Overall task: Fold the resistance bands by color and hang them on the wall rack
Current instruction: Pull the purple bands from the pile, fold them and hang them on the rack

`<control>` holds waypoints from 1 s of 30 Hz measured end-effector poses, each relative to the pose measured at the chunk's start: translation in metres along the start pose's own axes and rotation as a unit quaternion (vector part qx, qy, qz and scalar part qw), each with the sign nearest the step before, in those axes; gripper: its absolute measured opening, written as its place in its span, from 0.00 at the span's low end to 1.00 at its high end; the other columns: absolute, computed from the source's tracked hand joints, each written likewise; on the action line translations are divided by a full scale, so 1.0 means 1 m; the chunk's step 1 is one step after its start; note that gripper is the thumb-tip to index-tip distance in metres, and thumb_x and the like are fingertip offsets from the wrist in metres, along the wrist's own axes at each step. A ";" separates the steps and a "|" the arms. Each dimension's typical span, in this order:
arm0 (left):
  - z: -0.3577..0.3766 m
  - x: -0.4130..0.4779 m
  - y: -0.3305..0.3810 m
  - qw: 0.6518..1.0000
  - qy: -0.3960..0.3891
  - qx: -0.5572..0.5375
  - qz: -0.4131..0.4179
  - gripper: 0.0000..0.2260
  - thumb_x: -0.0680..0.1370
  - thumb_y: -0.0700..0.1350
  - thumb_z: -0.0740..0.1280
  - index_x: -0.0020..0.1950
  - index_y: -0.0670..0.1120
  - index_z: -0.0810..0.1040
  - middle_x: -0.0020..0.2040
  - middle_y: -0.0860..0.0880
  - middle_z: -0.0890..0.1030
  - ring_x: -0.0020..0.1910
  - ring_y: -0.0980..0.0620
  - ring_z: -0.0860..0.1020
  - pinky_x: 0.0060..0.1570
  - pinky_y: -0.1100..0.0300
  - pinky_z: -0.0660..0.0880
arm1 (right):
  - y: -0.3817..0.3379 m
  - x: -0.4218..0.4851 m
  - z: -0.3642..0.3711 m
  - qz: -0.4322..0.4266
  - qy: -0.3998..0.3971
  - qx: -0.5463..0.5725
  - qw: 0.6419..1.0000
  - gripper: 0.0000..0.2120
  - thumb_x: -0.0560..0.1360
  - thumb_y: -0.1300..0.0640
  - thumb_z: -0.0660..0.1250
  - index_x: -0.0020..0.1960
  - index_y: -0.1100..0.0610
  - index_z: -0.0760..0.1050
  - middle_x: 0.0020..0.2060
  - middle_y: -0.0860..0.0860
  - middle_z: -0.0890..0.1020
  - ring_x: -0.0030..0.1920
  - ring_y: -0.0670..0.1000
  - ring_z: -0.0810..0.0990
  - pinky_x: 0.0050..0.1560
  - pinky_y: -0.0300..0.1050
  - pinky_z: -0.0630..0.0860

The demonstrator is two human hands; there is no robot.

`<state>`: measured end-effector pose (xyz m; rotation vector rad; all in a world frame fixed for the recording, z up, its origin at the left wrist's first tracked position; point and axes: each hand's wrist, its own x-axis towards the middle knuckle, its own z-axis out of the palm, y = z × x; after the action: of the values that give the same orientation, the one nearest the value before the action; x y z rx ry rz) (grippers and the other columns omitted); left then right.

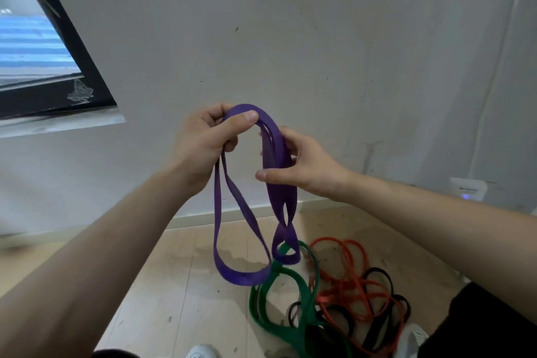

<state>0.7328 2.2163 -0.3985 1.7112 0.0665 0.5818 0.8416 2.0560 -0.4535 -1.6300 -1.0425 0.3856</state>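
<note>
pale floor [174, 285], white wall [319, 38]; left hand [203, 142] grips purple band [280, 195], right hand [311, 166] pinches it.

No text is legible; the label on the white device [467, 189] is blurred.

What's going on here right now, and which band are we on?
A person is working on the purple band, held up in front of a white wall. The left hand grips the top of its loops, and the right hand cups the strands beside it, thumb in front. Its lower loops hang loose and twisted, not yet neatly folded. The green band, red band and black band lie tangled on the floor. No wall rack is in view.
</note>
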 end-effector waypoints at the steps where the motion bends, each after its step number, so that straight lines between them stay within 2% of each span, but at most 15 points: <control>1: 0.002 0.000 0.001 1.000 0.001 -0.005 -0.001 0.06 0.74 0.47 0.71 0.42 0.46 0.78 0.28 0.57 0.72 0.29 0.56 0.67 0.33 0.65 0.66 | 0.000 -0.001 0.004 0.005 -0.001 0.001 1.000 0.29 0.71 0.56 0.79 0.68 0.53 0.72 0.53 0.56 0.83 0.54 0.53 0.83 0.56 0.50 0.82; 5: 0.004 0.002 0.001 1.000 0.010 -0.026 -0.007 0.05 0.74 0.47 0.71 0.41 0.48 0.78 0.29 0.55 0.71 0.29 0.55 0.66 0.33 0.64 0.66 | 0.002 0.001 0.012 0.028 -0.001 0.013 1.000 0.16 0.75 0.62 0.74 0.62 0.59 0.76 0.53 0.59 0.83 0.52 0.57 0.84 0.55 0.54 0.83; 7: 0.001 0.003 -0.001 0.999 0.019 -0.029 -0.011 0.05 0.74 0.48 0.71 0.39 0.49 0.79 0.29 0.54 0.70 0.29 0.55 0.66 0.34 0.63 0.66 | 0.001 0.002 0.010 0.043 -0.010 0.026 0.999 0.13 0.76 0.65 0.71 0.60 0.60 0.77 0.51 0.60 0.84 0.51 0.57 0.85 0.54 0.52 0.83; 10: -0.008 0.004 -0.006 0.999 0.030 -0.028 -0.021 0.07 0.73 0.51 0.73 0.40 0.48 0.80 0.29 0.53 0.69 0.29 0.55 0.66 0.33 0.63 0.65 | -0.001 0.002 0.001 0.056 -0.015 0.034 0.998 0.11 0.75 0.70 0.68 0.57 0.63 0.77 0.46 0.61 0.85 0.49 0.59 0.86 0.52 0.50 0.84; 13: -0.016 0.003 -0.013 0.999 0.019 -0.017 -0.034 0.07 0.73 0.52 0.73 0.41 0.49 0.82 0.30 0.52 0.69 0.29 0.55 0.67 0.34 0.62 0.65 | -0.004 0.001 -0.014 0.062 -0.029 0.051 0.996 0.11 0.75 0.72 0.66 0.55 0.65 0.77 0.47 0.60 0.86 0.48 0.59 0.87 0.53 0.50 0.84; 19: -0.029 0.004 -0.023 0.998 0.019 -0.022 -0.051 0.08 0.72 0.53 0.73 0.39 0.49 0.85 0.30 0.52 0.68 0.28 0.54 0.66 0.33 0.64 0.65 | -0.011 -0.004 -0.029 0.027 -0.022 0.000 0.999 0.14 0.74 0.69 0.72 0.58 0.60 0.78 0.46 0.64 0.84 0.46 0.61 0.85 0.52 0.57 0.83; 21: -0.038 0.006 -0.029 0.997 0.033 -0.028 -0.060 0.09 0.74 0.51 0.71 0.38 0.49 0.84 0.30 0.52 0.68 0.29 0.54 0.66 0.34 0.62 0.65 | -0.014 -0.005 -0.035 0.008 -0.004 -0.012 1.000 0.20 0.73 0.67 0.74 0.63 0.57 0.76 0.46 0.61 0.84 0.43 0.57 0.84 0.50 0.53 0.83; 24: -0.046 0.004 -0.037 0.997 0.016 -0.016 -0.072 0.13 0.71 0.57 0.75 0.43 0.47 0.85 0.31 0.52 0.68 0.30 0.54 0.66 0.35 0.63 0.65 | -0.016 -0.005 -0.044 -0.031 0.026 -0.020 0.999 0.25 0.73 0.65 0.76 0.67 0.55 0.74 0.46 0.59 0.84 0.43 0.51 0.82 0.48 0.43 0.81; 27: -0.052 0.004 -0.044 0.997 -0.027 -0.007 -0.076 0.23 0.67 0.62 0.77 0.48 0.44 0.83 0.33 0.51 0.70 0.33 0.54 0.68 0.36 0.64 0.67 | -0.020 -0.006 -0.047 -0.071 0.038 -0.050 0.995 0.20 0.73 0.64 0.76 0.64 0.57 0.77 0.49 0.54 0.84 0.46 0.50 0.84 0.51 0.40 0.79; 30: -0.052 0.002 -0.044 0.992 -0.081 0.057 -0.076 0.23 0.64 0.62 0.78 0.48 0.45 0.83 0.36 0.46 0.72 0.35 0.51 0.70 0.40 0.60 0.68 | -0.023 -0.006 -0.051 -0.093 0.049 -0.069 0.992 0.16 0.75 0.64 0.74 0.62 0.60 0.79 0.49 0.52 0.84 0.48 0.48 0.83 0.53 0.38 0.78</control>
<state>0.7251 2.2748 -0.4334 1.8410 0.1158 0.3301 0.8647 2.0195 -0.4165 -1.6392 -1.1558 0.1108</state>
